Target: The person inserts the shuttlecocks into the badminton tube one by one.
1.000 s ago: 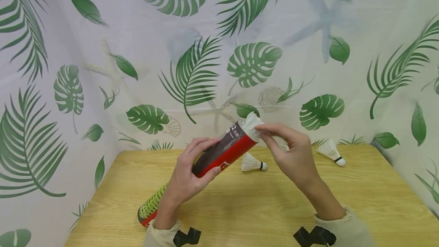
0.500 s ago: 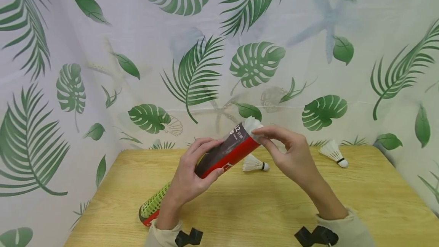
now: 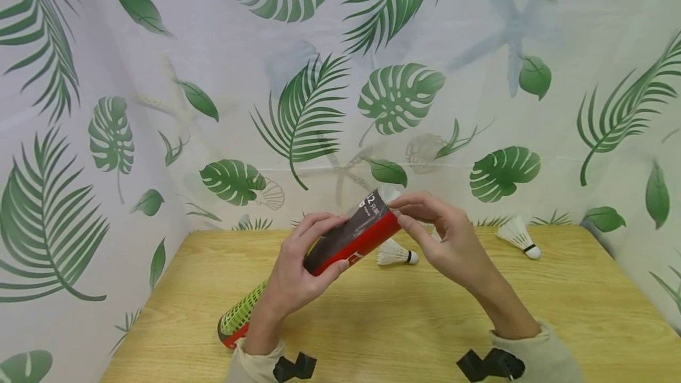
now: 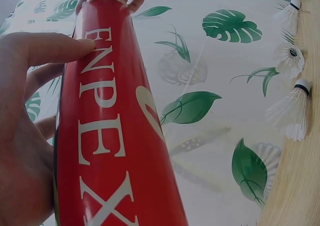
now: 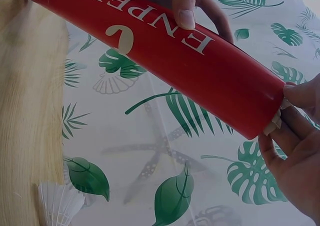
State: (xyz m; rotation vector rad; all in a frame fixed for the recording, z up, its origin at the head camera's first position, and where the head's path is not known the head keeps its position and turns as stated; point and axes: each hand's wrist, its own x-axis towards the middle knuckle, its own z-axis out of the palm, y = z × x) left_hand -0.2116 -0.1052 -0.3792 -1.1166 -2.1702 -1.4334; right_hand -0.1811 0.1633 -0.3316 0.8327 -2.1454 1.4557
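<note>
My left hand (image 3: pixel 295 270) grips a red and black shuttlecock tube (image 3: pixel 353 236) round its middle, the thumb lying over the red side. The tube is tilted, its open end up to the right and its lower end close to the tabletop. At the mouth, my right hand (image 3: pixel 452 241) pinches the white feathered skirt of a shuttlecock (image 3: pixel 390 192). Most of that shuttlecock is hidden inside the tube; in the right wrist view only feather tips (image 5: pixel 273 124) show between the rim and the fingers. Green mesh shows through the lower part of the tube.
On the wooden table (image 3: pixel 415 324) behind the tube lies a white shuttlecock (image 3: pixel 395 253). Another shuttlecock (image 3: pixel 518 238) is at the back right, and a third (image 4: pixel 291 61) shows between them in the left wrist view. A leaf-patterned cloth (image 3: pixel 319 34) rises behind the table.
The shuttlecock at the mouth has gone deeper into the tube, with fewer feathers showing. My right fingers have followed it down to the rim. The left hand keeps its grip.
</note>
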